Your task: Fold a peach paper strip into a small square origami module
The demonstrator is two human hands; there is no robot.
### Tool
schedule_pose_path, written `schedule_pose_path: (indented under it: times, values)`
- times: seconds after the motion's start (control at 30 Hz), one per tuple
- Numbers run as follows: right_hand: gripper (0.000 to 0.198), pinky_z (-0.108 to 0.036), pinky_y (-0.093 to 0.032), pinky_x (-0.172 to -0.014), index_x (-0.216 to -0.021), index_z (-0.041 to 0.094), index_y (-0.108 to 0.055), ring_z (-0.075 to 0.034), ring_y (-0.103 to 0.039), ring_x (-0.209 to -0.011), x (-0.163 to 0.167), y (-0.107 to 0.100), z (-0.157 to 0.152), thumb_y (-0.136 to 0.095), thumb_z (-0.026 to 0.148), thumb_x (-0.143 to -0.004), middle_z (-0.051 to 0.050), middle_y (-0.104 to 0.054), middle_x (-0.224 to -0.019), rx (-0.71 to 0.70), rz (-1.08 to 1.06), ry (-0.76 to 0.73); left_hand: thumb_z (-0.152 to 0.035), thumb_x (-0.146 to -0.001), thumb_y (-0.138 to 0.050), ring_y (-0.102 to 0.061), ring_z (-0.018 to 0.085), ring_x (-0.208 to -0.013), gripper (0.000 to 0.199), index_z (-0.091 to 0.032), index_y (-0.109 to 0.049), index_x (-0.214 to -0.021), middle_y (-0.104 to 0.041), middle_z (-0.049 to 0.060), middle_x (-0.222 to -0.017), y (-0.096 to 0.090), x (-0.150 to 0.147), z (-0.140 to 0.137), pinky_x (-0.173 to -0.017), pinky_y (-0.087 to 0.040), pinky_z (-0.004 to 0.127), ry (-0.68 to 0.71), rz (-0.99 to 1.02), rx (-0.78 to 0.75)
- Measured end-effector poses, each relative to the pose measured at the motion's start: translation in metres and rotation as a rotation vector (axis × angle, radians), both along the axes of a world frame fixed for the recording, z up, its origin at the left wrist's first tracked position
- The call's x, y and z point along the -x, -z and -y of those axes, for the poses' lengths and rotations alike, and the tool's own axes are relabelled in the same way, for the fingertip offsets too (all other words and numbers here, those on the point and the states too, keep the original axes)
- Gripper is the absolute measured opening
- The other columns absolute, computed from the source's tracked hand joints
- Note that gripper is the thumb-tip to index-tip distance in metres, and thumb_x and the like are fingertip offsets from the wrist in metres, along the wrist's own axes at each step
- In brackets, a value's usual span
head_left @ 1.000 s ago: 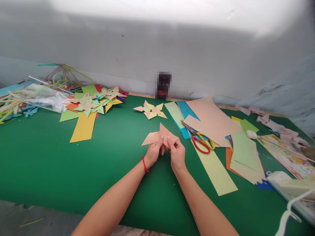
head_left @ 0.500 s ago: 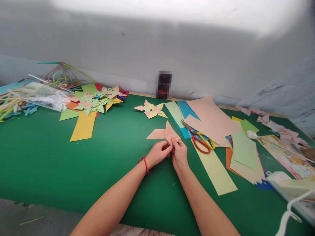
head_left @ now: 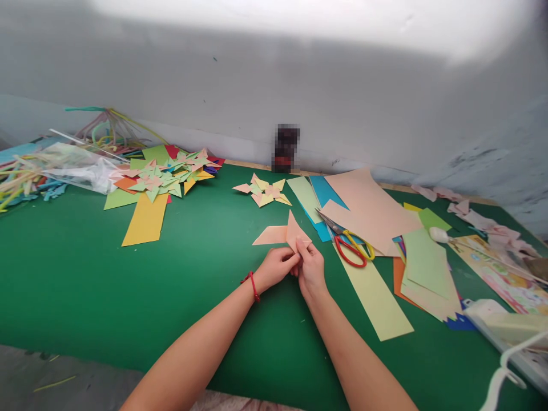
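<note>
A folded pink paper piece (head_left: 274, 234) is held in both my hands over the green table (head_left: 188, 297). One pointed arm of it reaches left and another points up. My right hand (head_left: 311, 265) pinches its right corner, thumb on top. My left hand (head_left: 276, 266), with a red cord bracelet at the wrist, is closed on its lower edge; the fingertips of both hands meet there and partly hide the paper. Just beyond lies a finished pink and yellow folded paper star (head_left: 268, 191).
To my right, scissors (head_left: 349, 242) with red and yellow handles rest on paper sheets, by a large pink sheet (head_left: 372, 211) and a pale yellow strip (head_left: 377, 297). Folded stars (head_left: 162, 180) and a yellow strip (head_left: 145, 220) lie left. A white power strip (head_left: 509, 337) sits at the right edge.
Both hands stay nearly in place. The pink paper has tilted slightly, its left arm dipping a little lower and shifting slightly left.
</note>
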State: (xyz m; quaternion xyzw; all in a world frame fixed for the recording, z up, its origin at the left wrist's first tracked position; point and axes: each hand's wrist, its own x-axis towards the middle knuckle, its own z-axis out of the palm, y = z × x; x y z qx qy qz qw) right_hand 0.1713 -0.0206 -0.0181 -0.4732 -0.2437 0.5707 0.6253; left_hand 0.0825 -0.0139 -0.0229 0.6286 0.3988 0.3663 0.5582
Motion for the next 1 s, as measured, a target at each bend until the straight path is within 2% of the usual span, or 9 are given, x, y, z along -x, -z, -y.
schedule_pose_path:
  times: [0.27, 0.37, 0.47, 0.6, 0.8, 1.0]
  values:
    - [0.032, -0.019, -0.019, -0.027, -0.059, 0.018, -0.047, -0.003, -0.028, -0.028, -0.0017, -0.0034, 0.0004, -0.071, 0.039, -0.062, 0.011, -0.036, -0.039, 0.005, -0.019, 0.003, -0.029, -0.082, -0.042, -0.050, 0.011, -0.052, 0.027, -0.015, -0.051, -0.060, -0.054, 0.000, -0.056, 0.0034, -0.0037, 0.0017, -0.052, -0.040, 0.021, -0.005, 0.044, 0.005]
    - [0.030, -0.019, -0.022, -0.030, -0.062, 0.017, -0.051, -0.004, -0.033, -0.032, -0.0011, -0.0020, 0.0008, -0.071, 0.039, -0.062, 0.009, -0.043, -0.044, -0.008, -0.004, -0.001, -0.024, -0.080, -0.042, -0.050, 0.011, -0.052, 0.028, -0.015, -0.050, -0.055, -0.054, 0.000, -0.053, 0.0052, -0.0033, 0.0013, -0.052, -0.038, 0.021, -0.024, -0.020, -0.020]
    - [0.028, -0.019, -0.023, -0.030, -0.064, 0.016, -0.054, -0.004, -0.036, -0.036, -0.0002, -0.0007, 0.0012, -0.071, 0.038, -0.063, 0.007, -0.047, -0.050, -0.021, 0.012, -0.006, -0.026, -0.082, -0.040, -0.047, 0.010, -0.048, 0.037, -0.015, -0.047, -0.047, -0.051, 0.000, -0.047, 0.0053, -0.0017, 0.0009, -0.051, -0.036, 0.021, -0.016, -0.105, -0.055]
    - [0.028, -0.019, -0.024, -0.029, -0.063, 0.016, -0.052, -0.005, -0.035, -0.035, 0.0003, -0.0020, 0.0018, -0.070, 0.038, -0.064, 0.007, -0.044, -0.049, -0.004, 0.035, -0.017, -0.032, -0.085, -0.036, -0.046, 0.009, -0.044, 0.047, -0.016, -0.045, -0.042, -0.049, -0.001, -0.043, 0.0035, -0.0010, 0.0016, -0.051, -0.036, 0.020, 0.009, -0.140, -0.048]
    - [0.029, -0.019, -0.023, -0.027, -0.063, 0.017, -0.052, -0.004, -0.033, -0.032, 0.0002, -0.0042, 0.0029, -0.068, 0.040, -0.065, 0.008, -0.042, -0.047, -0.008, 0.047, -0.027, -0.034, -0.086, -0.035, -0.048, 0.009, -0.044, 0.049, -0.016, -0.046, -0.042, -0.051, 0.000, -0.042, 0.0023, -0.0023, 0.0025, -0.051, -0.038, 0.020, 0.010, -0.125, -0.037]
    - [0.031, -0.019, -0.015, -0.025, -0.062, 0.017, -0.049, -0.003, -0.026, -0.029, -0.0004, -0.0010, 0.0017, -0.069, 0.040, -0.064, 0.010, -0.035, -0.044, 0.009, 0.048, -0.018, -0.033, -0.087, -0.033, -0.049, 0.010, -0.046, 0.048, -0.015, -0.049, -0.046, -0.053, 0.001, -0.046, 0.0023, -0.0033, 0.0037, -0.052, -0.037, 0.021, -0.024, -0.194, -0.110]
